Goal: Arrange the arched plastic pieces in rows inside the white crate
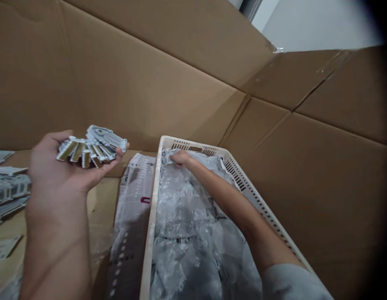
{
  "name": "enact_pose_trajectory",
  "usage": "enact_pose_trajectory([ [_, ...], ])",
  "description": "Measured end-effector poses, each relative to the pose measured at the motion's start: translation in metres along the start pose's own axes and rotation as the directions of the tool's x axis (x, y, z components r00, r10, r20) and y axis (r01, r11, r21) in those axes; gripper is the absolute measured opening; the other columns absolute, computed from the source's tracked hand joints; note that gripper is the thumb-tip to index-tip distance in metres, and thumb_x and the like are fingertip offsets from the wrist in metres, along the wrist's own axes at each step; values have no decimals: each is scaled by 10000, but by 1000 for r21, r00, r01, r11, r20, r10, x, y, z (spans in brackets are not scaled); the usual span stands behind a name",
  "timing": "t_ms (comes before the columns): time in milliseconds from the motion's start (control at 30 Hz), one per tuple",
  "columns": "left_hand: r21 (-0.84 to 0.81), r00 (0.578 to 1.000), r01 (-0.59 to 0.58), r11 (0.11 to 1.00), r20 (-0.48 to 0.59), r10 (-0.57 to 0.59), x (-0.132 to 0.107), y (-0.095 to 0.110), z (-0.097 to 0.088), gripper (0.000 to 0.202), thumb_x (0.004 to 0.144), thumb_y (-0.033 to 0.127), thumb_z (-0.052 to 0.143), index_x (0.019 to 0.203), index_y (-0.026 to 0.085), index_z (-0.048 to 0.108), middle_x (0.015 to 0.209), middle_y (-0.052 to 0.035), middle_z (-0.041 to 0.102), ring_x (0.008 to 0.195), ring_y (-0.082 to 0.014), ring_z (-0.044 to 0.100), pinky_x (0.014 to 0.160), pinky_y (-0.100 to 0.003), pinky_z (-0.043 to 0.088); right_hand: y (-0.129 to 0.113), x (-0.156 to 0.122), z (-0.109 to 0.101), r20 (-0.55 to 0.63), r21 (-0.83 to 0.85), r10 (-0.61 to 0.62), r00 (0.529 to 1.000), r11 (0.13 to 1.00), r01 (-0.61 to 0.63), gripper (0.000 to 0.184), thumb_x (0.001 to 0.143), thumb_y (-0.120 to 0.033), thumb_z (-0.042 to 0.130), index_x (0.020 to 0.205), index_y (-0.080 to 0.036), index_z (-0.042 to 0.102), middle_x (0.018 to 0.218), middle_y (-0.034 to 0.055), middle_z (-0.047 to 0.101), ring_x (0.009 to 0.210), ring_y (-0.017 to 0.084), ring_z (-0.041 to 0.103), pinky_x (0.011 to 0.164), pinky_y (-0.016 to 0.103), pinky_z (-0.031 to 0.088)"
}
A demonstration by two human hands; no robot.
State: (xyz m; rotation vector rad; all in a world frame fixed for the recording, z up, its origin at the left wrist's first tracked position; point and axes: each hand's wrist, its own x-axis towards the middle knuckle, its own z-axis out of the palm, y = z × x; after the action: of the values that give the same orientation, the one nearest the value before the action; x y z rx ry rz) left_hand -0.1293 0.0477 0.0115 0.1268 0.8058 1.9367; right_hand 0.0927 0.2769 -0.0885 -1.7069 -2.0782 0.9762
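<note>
Left hand: head view; palm up, fingers curled into a cup around a fanned batch of grey-white moulded parts, which rest across the fingers and stick out past the fingertips.
Right hand: head view; at the far end of the crate, fingers pinched shut on a fold of clear plastic film, just below the far rim; a grey sleeve shows at the upper arm.
Crate: cream, perforated walls, directly under the right forearm; the film lines and fills it, crumpled.
Between the hands: a printed plastic bag lies flat on the counter, touching the crate's wall on the left-hand side.
Outer side of the left hand: more parts of the same kind lie loose on the counter, near the wrist.
Beyond both hands: brown cardboard walls, taped at the seam.
Progress, judged: one batch is in the left hand; none can be seen inside the crate, though the film may hide some; the loose parts are untouched.
Writing: the printed bag bears dark marks and a red figure near the crate wall; too blurred to read. No brand legible.
</note>
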Motion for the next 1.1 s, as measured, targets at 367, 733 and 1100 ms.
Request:
enact_pose_trajectory([
  [367,-8,997,53,999,49,-52,5,-4,-2,85,934,269,592,999,306,632,1039,-46,823,1075,-346,788,715,-508,720,-3,6,14,19,-100,0,1000,995,2,357,916,-176,740,597,-173,579,481,-30,522,467,106,468,498,220,345],
  [733,-95,960,274,957,88,-267,10,-38,15,215,848,204,626,1056,227,675,982,-103,800,890,-324,764,666,-485,669,-12,-6,8,65,19,-18,998,1000,17,346,909,-106,697,610,-192,545,458,-49,478,462,105,441,481,225,342],
  [1100,-110,971,240,965,24,-239,10,-38,15,196,852,244,635,1047,241,662,968,-105,776,944,-331,753,714,-500,654,-8,-1,-19,202,45,85,976,994,-96,167,1057,-300,684,1030,-135,689,889,10,688,682,115,643,621,244,569],
])
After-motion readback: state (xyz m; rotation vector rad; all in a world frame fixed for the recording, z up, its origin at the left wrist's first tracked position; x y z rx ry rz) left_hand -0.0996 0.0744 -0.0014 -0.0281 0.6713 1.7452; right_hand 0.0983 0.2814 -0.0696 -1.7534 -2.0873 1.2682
